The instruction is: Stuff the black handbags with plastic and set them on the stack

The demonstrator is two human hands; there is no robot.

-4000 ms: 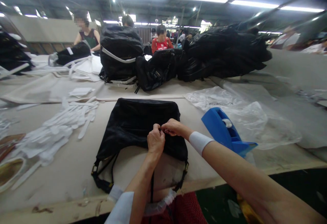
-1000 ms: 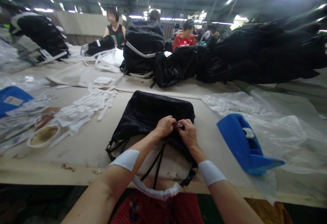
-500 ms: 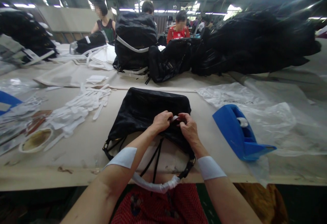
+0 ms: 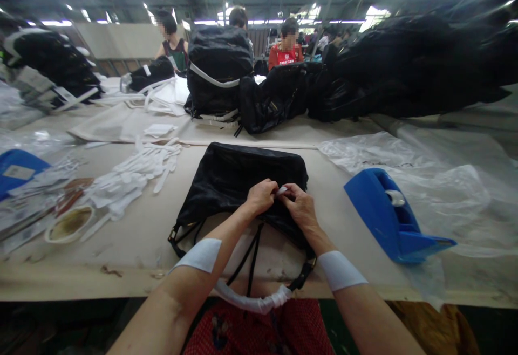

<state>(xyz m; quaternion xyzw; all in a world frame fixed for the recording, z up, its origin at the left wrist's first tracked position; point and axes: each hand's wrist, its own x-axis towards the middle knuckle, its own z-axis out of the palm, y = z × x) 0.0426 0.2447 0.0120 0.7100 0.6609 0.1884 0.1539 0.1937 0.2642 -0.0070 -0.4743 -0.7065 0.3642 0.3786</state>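
A black handbag (image 4: 238, 174) lies on the worktable in front of me, its white-wrapped handle (image 4: 259, 302) reaching over the near edge. Above the bag, a small white strip (image 4: 282, 190) is pinched between the fingers of both hands. My left hand (image 4: 262, 196) is closed at the strip's left end. On the other end, the thumb and forefinger of my right hand (image 4: 300, 205) are pressed together. Two thin black cords (image 4: 250, 260) hang from the bag toward me. Pale patches are stuck on both of my forearms.
A blue tape dispenser (image 4: 382, 214) stands to the right, beside crumpled clear plastic (image 4: 437, 182). White strips (image 4: 129, 174) and a round dish (image 4: 69, 224) are on the left. Black bags (image 4: 220, 55) are piled along the back, with a co-worker in red (image 4: 285, 53) behind.
My hands have drawn slightly closer together around the white strip, and less of it shows. The whole view has shifted a little; the bag lies as before.
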